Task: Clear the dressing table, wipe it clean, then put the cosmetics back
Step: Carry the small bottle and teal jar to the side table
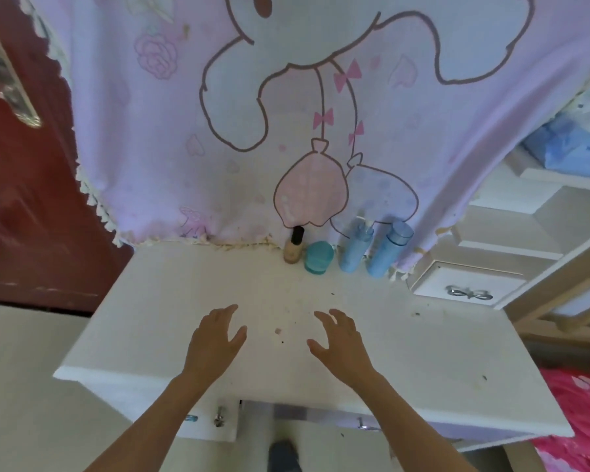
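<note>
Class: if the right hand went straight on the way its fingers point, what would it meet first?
The right hand points forward and slightly left: likely the foundation bottle, or the teal jar beside it; depth unclear.

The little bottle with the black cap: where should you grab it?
I'd pinch the little bottle round its beige body, below the black cap, coming from the front and left. It stands upright, the teal jar crowds its right side, and the pink cloth hangs behind it.

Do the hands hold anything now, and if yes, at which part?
Nothing. The left hand and the right hand are open over the dressing table, empty.
</note>
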A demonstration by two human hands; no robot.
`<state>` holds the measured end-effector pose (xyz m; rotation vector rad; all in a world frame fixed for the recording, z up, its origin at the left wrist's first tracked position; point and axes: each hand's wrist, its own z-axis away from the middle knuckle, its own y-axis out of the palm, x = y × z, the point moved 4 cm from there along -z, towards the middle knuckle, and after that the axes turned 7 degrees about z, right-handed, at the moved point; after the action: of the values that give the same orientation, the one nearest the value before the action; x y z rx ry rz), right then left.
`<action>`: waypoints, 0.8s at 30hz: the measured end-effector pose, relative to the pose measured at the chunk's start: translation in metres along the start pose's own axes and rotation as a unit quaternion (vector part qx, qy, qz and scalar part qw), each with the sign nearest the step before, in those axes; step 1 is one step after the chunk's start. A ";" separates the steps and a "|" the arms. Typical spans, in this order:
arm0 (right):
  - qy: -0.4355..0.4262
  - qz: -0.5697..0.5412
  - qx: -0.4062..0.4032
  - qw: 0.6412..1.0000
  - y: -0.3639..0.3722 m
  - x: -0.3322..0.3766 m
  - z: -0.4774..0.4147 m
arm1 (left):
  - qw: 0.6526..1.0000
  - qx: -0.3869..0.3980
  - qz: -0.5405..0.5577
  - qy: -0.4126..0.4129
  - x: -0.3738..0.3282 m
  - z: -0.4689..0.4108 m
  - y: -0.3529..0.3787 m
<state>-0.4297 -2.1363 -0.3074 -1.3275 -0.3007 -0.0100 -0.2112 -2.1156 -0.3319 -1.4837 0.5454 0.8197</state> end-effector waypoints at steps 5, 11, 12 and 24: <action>-0.021 -0.005 0.007 1.000 -0.018 -0.023 -0.063 | 1.000 -0.013 -0.012 -0.006 -0.029 -0.055 0.018; -0.053 -0.014 0.024 0.998 -0.025 -0.045 -0.119 | 0.999 -0.029 -0.019 -0.031 -0.051 -0.102 0.041; -0.056 -0.010 0.023 0.998 -0.025 -0.048 -0.127 | 0.999 -0.027 -0.019 -0.037 -0.053 -0.106 0.046; -0.044 -0.023 -0.008 0.999 -0.023 -0.051 -0.192 | 0.999 0.019 -0.040 -0.028 -0.072 -0.181 0.081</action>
<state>-0.4421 -2.3335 -0.3364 -1.3395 -0.4065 0.0066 -0.2883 -2.3118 -0.3381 -1.4339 0.4545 0.7826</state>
